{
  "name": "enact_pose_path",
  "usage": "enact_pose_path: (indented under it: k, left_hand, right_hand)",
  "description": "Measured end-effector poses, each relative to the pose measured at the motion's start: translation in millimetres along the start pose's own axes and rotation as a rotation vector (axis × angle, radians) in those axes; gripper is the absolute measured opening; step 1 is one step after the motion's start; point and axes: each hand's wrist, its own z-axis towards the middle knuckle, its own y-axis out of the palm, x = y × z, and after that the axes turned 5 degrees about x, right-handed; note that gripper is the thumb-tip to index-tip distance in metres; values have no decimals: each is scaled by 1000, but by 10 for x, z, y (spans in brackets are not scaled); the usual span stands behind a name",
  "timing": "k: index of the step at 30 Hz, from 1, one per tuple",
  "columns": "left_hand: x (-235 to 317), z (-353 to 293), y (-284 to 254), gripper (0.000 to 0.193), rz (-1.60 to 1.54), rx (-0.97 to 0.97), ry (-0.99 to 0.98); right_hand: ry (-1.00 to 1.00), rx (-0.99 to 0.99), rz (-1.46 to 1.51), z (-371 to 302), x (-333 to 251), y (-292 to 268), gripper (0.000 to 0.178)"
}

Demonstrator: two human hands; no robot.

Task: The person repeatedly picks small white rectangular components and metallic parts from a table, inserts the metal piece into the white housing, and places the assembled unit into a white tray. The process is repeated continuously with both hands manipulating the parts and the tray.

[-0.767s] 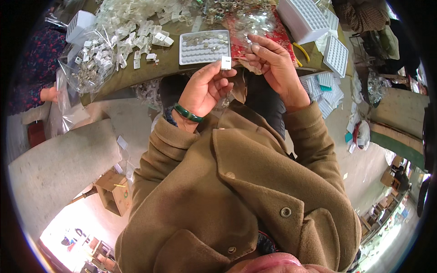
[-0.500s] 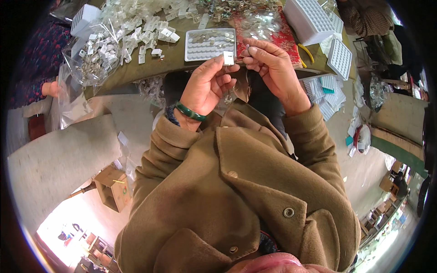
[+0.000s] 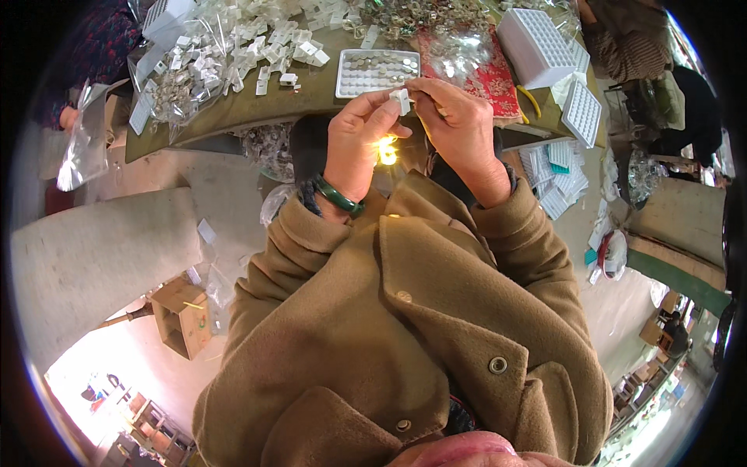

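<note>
My left hand grips a small white plastic battery case between thumb and fingers. My right hand meets it from the right, thumb and forefinger pinched at the case's edge; what is between those fingertips is hidden. Just under my left fingers a yellow light glows, its source blurred by the glare. Beyond my hands, on the table, lies a white compartment tray with rows of small round silver button cells.
Loose white cases heap at the far left beside a clear plastic bag. Red patterned cloth, yellow-handled pliers and stacked white trays lie at right. Other people sit at both sides.
My right hand has moved left and its fingers have come to the white case. The yellow light, dark before, now shines. The head view has shifted slightly.
</note>
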Motion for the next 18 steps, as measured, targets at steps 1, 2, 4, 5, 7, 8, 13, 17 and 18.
enact_pose_path:
  k: [1, 2, 4, 5, 7, 8, 13, 17, 18]
  left_hand:
    - [1, 6, -23, 23, 9, -5, 7]
    - [-5, 6, -41, 22, -69, 15, -18]
    - [13, 31, -108, 19, -267, -24, -155]
    - [15, 33, -131, 19, -366, -40, -207]
    - [47, 37, -193, 19, -447, -98, -301]
    - [63, 25, -222, 20, -470, -88, -364]
    - [117, -40, -288, 24, -492, -56, -426]
    - [122, -123, -326, 20, -544, -114, -350]
    - [151, -112, -373, 20, -551, -184, -411]
  right_hand:
    - [27, -17, -20, 2, -25, -11, 13]
    - [56, -38, -40, 2, -51, -31, 14]
    - [113, -63, -10, 0, -111, -54, 14]
    - [139, -67, 41, 1, -143, -61, 13]
    - [199, -74, 110, 7, -205, -56, 11]
    - [234, -77, 127, 5, -234, -49, 10]
    - [446, -96, 791, 71, -289, 115, 6]
    - [646, -223, 969, 16, -300, 228, 10]
    - [629, -213, 945, 3, -303, 263, 9]
